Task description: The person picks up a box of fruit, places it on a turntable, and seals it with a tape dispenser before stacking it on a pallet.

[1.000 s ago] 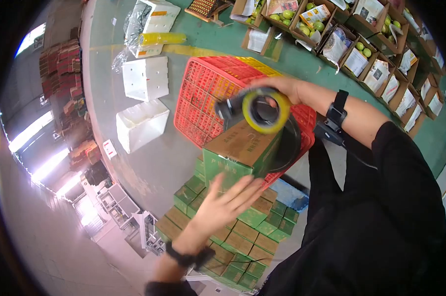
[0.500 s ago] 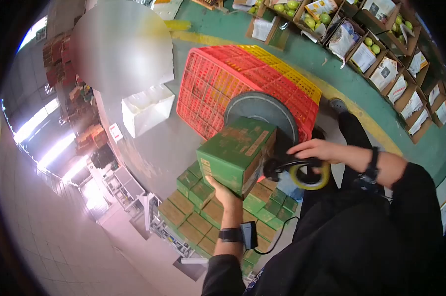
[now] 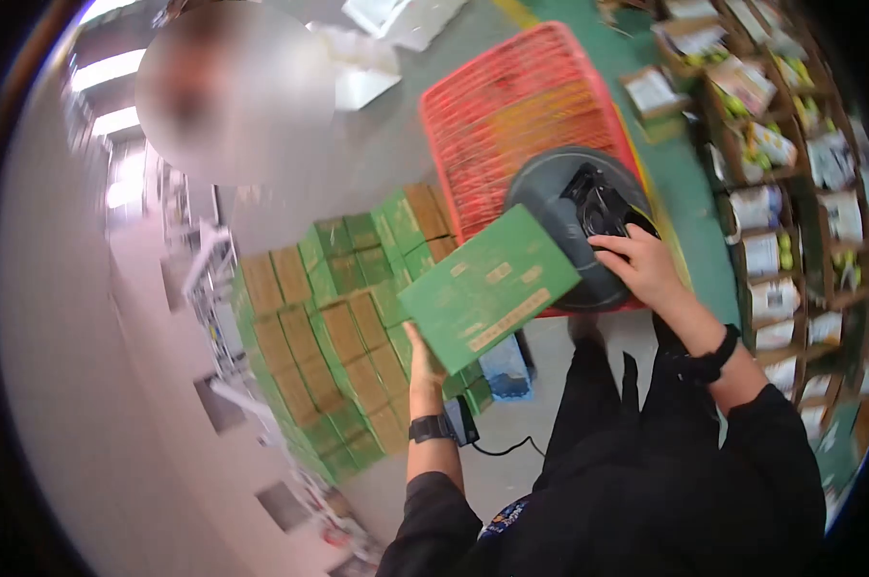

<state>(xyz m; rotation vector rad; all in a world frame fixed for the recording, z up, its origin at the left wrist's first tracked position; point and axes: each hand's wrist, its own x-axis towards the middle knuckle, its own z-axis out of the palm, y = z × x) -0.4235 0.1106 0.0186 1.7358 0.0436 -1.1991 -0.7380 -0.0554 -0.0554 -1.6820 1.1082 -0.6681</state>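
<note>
A green cardboard box (image 3: pixel 487 288) is held up by my left hand (image 3: pixel 424 358), which grips its lower left corner; the fingers behind it are partly hidden. Close to the box's right side, my right hand (image 3: pixel 646 269) has its fingers curled on a black tape dispenser (image 3: pixel 596 197). The dispenser rests on a round dark grey platform (image 3: pixel 545 188), which sits on the side of a red and yellow plastic crate (image 3: pixel 444 120). Part of the platform is covered by the box.
Stacked green and brown boxes (image 3: pixel 343 327) stand on the floor to the left. A blue package (image 3: pixel 507 370) lies below the held box. Open cartons (image 3: pixel 757 207) with green fruit and papers line the right side. A white container (image 3: pixel 367 82) is at the top.
My right hand has brought the tape dispenser onto the round platform. The held box has turned, showing a broad printed green face. The camera view has shifted and rotated.
</note>
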